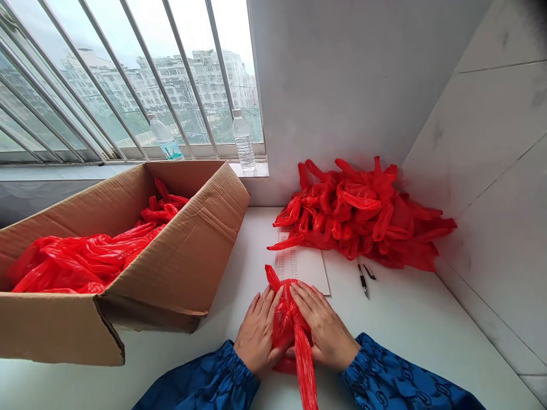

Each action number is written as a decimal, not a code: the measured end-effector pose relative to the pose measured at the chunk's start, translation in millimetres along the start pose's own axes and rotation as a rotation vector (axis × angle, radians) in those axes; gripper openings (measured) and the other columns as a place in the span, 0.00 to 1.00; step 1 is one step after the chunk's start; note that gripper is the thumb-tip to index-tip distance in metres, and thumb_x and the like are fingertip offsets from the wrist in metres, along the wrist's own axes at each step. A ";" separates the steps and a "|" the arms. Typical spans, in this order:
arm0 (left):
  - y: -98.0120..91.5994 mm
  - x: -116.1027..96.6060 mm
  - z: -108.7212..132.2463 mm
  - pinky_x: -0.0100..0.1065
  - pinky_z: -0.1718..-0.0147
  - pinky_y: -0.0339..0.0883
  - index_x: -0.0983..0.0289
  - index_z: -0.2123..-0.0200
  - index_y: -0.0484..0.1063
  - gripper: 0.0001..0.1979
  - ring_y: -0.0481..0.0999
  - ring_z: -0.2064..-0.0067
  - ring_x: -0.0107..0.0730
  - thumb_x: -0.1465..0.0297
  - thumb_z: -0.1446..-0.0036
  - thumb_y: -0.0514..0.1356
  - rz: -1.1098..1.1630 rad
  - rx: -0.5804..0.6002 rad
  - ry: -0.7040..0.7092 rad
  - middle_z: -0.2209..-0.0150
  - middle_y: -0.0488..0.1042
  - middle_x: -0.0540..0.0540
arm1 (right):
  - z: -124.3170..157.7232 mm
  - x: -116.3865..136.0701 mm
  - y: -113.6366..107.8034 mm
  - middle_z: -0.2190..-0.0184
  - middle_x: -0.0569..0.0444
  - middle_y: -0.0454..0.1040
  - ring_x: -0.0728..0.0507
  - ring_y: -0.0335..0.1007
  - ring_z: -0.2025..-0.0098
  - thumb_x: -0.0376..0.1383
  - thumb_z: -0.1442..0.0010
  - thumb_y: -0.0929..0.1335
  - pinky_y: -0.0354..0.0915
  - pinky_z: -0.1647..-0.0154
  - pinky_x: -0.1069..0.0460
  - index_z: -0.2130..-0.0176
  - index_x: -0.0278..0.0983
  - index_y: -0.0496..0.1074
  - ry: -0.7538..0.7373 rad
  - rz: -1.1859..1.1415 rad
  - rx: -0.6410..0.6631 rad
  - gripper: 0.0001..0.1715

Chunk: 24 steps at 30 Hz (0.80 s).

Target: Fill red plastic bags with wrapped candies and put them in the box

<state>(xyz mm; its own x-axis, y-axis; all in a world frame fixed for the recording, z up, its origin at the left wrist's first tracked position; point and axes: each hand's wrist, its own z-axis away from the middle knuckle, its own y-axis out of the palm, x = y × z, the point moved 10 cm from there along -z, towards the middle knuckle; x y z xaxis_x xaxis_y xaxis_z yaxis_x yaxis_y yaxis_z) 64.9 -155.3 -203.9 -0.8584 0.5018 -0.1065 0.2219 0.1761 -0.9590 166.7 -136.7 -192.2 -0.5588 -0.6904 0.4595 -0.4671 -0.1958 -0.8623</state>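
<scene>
A red plastic bag (284, 327) sits on the white table in front of me, bunched into a rounded bundle. One end of it sticks up at the top, and a long twisted strip hangs toward me. My left hand (258, 327) presses along its left side with the fingers together. From the right, my right hand (322, 324) wraps over it, fingertips near the gathered middle. The bag is held between both hands. What is inside it cannot be seen, and my thumbs are partly hidden.
An open cardboard box (200, 245) with red plastic bags (85, 259) stands at left. A heap of red bags (359, 213) lies against the wall, partly over a printed sheet (307, 270). A black pen (363, 280) lies at right. Bottles (243, 142) stand on the windowsill (260, 169).
</scene>
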 end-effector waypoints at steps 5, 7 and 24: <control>5.2 1.4 0.3 0.56 0.34 0.53 0.68 0.26 0.44 0.43 0.58 0.30 0.58 0.55 0.37 0.54 -0.012 -0.004 -0.022 0.30 0.59 0.68 | 0.6 0.1 2.9 0.28 0.37 0.52 0.29 0.45 0.26 0.47 0.47 0.74 0.47 0.27 0.32 0.28 0.26 0.53 0.024 0.006 0.011 0.58; 6.2 1.8 -0.1 0.55 0.34 0.53 0.68 0.26 0.46 0.42 0.58 0.30 0.57 0.57 0.37 0.55 -0.020 0.024 -0.040 0.30 0.59 0.67 | 1.0 0.3 4.6 0.28 0.37 0.53 0.29 0.45 0.26 0.46 0.46 0.74 0.47 0.26 0.32 0.29 0.26 0.54 0.027 0.006 0.015 0.57; -75.5 -27.6 13.2 0.46 0.42 0.67 0.54 0.38 0.65 0.31 0.74 0.42 0.48 0.67 0.46 0.66 0.474 0.128 -0.151 0.43 0.77 0.57 | 26.8 51.9 -59.8 0.69 0.52 0.76 0.42 0.71 0.64 0.32 0.37 0.64 0.68 0.56 0.43 0.66 0.38 0.70 -0.230 -0.201 -0.413 0.06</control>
<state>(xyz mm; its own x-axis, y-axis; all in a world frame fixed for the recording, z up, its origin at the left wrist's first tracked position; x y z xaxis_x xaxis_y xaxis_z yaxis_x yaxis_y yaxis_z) 65.7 -193.7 -132.1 -0.7364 0.3719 -0.5651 0.5526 -0.1512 -0.8196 184.0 -179.5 -122.5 -0.2868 -0.8118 0.5087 -0.8077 -0.0807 -0.5841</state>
